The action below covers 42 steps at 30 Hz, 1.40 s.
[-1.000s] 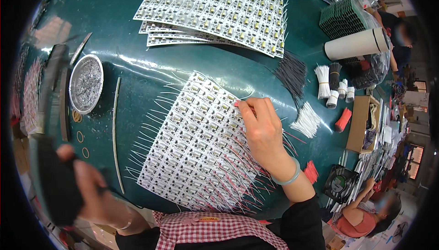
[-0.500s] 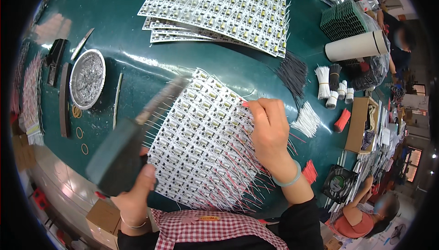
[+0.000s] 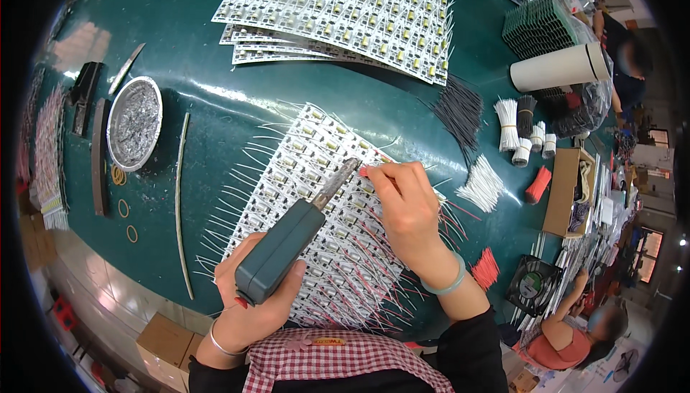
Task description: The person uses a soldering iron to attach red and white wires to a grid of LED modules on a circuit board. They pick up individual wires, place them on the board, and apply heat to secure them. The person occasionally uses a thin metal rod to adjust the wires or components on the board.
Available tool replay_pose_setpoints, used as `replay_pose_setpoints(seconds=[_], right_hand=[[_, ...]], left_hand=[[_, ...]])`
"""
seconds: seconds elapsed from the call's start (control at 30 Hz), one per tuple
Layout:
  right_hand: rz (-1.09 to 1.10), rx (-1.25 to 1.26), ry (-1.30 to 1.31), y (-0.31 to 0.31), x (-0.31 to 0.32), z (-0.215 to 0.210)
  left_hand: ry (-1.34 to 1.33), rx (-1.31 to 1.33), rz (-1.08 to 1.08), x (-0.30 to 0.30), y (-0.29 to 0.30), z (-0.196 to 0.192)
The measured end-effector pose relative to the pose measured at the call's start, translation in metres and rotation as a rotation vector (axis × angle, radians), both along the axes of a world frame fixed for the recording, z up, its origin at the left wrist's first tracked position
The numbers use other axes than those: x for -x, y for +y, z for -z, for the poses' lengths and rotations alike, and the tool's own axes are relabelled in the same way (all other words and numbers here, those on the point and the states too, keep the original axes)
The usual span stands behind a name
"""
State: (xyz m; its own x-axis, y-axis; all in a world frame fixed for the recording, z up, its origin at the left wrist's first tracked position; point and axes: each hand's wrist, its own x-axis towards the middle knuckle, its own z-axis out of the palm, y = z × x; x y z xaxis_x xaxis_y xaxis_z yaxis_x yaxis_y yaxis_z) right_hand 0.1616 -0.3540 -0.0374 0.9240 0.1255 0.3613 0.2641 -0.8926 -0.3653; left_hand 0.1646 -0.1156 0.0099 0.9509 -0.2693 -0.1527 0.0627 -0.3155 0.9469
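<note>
Head view: the left hand [image 3: 251,307] has its grip wrapped around the teal handle of a soldering iron [image 3: 287,246], whose metal tip lies over the wired board [image 3: 316,213] near the middle of the green tabletop [image 3: 215,105]. The right hand [image 3: 410,213] rests on the board, its grip pinching a red wire [image 3: 364,172] just beside the tip. White and red leads stick out from the board's edges. A stack of boards [image 3: 345,16] lies farther back, a foil dish [image 3: 134,121] to the left, and wire bundles [image 3: 517,131] to the right.
</note>
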Motion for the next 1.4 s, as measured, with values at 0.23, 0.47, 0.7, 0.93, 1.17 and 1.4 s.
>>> replay_pose_setpoints(seconds=[0.23, 0.47, 0.7, 0.93, 1.17, 1.4], right_hand=[[0.008, 0.023, -0.011, 0.001, -0.001, 0.001], [0.011, 0.037, -0.003, 0.002, -0.001, 0.0], [0.008, 0.059, 0.014, 0.003, 0.0, -0.004], [0.004, 0.055, 0.016, 0.004, -0.001, -0.003], [0.011, 0.062, 0.017, 0.004, -0.001, -0.003], [0.005, 0.032, -0.042, 0.004, 0.007, -0.007]], left_hand=[[-0.114, -0.059, 0.077, -0.005, -0.004, 0.001], [-0.095, -0.055, 0.026, -0.004, -0.01, 0.003], [-0.101, -0.069, 0.041, -0.002, -0.006, 0.01], [-0.029, -0.022, -0.002, -0.003, -0.001, -0.001], [-0.059, 0.052, -0.035, -0.001, 0.002, 0.0], [-0.008, 0.028, -0.098, 0.007, 0.009, 0.001]])
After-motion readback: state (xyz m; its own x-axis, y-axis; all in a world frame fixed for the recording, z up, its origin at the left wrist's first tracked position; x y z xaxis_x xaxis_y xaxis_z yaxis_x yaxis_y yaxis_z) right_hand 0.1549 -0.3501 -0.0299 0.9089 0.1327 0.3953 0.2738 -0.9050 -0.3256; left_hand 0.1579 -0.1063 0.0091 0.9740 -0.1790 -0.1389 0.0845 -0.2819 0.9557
